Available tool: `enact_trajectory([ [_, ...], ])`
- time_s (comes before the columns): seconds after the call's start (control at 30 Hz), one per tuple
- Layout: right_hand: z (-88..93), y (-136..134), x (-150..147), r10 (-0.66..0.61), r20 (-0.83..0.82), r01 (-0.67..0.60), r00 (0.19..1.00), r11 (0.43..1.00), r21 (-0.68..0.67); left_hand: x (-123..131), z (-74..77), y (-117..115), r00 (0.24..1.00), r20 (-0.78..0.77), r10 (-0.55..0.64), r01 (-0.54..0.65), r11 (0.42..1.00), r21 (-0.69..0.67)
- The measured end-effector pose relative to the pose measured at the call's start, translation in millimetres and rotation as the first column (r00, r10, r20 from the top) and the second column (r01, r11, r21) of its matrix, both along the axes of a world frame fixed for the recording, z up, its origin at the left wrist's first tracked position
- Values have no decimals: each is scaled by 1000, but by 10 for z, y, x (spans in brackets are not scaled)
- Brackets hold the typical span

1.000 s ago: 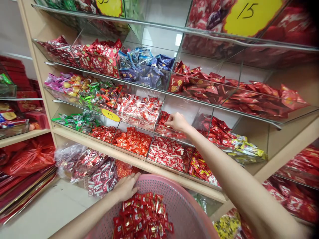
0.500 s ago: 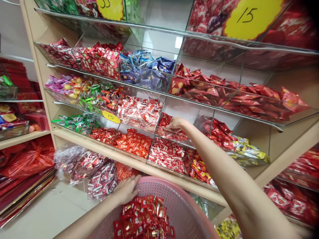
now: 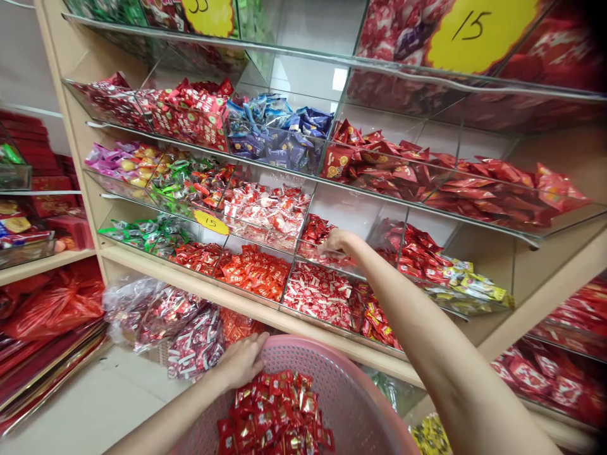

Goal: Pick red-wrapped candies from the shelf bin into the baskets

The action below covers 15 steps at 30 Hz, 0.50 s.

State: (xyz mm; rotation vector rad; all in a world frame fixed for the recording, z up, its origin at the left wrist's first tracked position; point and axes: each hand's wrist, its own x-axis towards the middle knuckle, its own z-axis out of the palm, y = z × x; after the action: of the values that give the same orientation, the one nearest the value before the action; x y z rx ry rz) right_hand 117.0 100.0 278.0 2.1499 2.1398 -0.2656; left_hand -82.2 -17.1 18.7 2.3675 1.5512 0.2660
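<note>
My left hand is closed over the far left rim of a pink perforated plastic basket. Inside the basket lies a heap of small red and gold wrapped candies. My right hand reaches into a clear shelf compartment, its fingers curled down beside red wrapped candies. Whatever those fingers hold is hidden behind the hand and the compartment's front edge. Just below this compartment is a bin of small red and white candies.
Tiered clear bins hold red packets, blue packets and orange-red candies. A shelf lip runs above my right hand. Bagged candies sit on the floor at left. A wooden upright bounds the shelf.
My right hand has shifted slightly right and down within the compartment, showing more of the red candies. My left hand stays on the basket rim.
</note>
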Motion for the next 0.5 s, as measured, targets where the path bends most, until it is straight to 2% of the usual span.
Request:
enact_trajectory([
  [0.2, 61, 50, 127, -87, -197, 96, 977, 995, 35, -3, -39, 26, 1000, -15, -4, 4, 1000, 2],
  [0.33, 104, 34, 187, -161, -36, 161, 986, 987, -9, 4, -50, 34, 1000, -19, -5, 5, 1000, 16],
  [0.5, 5, 33, 135, -108, 34, 111, 994, 989, -100, 14, -25, 10, 1000, -24, 12, -12, 1000, 0],
])
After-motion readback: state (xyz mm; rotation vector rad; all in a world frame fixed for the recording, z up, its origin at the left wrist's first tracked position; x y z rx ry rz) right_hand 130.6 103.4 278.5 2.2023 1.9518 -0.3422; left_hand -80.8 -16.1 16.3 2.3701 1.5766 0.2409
